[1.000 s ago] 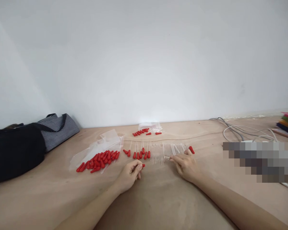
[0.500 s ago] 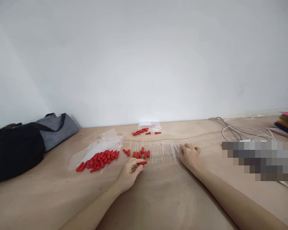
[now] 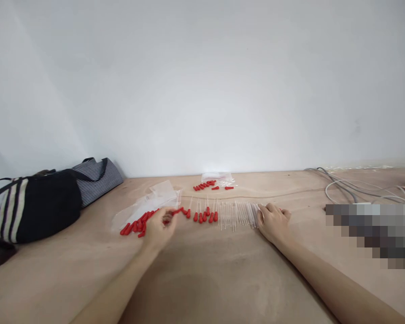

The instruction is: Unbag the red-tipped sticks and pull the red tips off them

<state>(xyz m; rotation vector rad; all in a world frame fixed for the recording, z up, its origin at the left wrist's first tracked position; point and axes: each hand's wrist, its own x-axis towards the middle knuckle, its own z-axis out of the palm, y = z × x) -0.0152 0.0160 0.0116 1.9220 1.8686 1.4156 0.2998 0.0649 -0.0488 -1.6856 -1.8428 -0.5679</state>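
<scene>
My left hand (image 3: pixel 160 227) is closed at the right edge of a pile of red rubber dropper bulbs (image 3: pixel 135 225). Its fingertips pinch a red dropper bulb (image 3: pixel 177 211), which points right. Thin clear glass dropper tubes (image 3: pixel 234 216) lie side by side in a row. Several at the row's left end carry red bulbs (image 3: pixel 205 216) on their near ends. At the right end of the row, my right hand (image 3: pixel 273 220) lies with fingers curled against the last tubes. A speck of red shows behind its knuckles; what it holds, if anything, is hidden.
Clear plastic bags (image 3: pixel 165 191) lie behind the pile. Farther back, near the wall, more red bulbs (image 3: pixel 204 185) lie by another bag (image 3: pixel 216 177). A black and striped bag (image 3: pixel 54 202) stands left. Cables (image 3: pixel 344 184) and a blurred-out object (image 3: pixel 374 229) are at right.
My left hand has moved left to the pile, with a red bulb in its fingers. The view has turned slightly left. My right hand stays by the tubes.
</scene>
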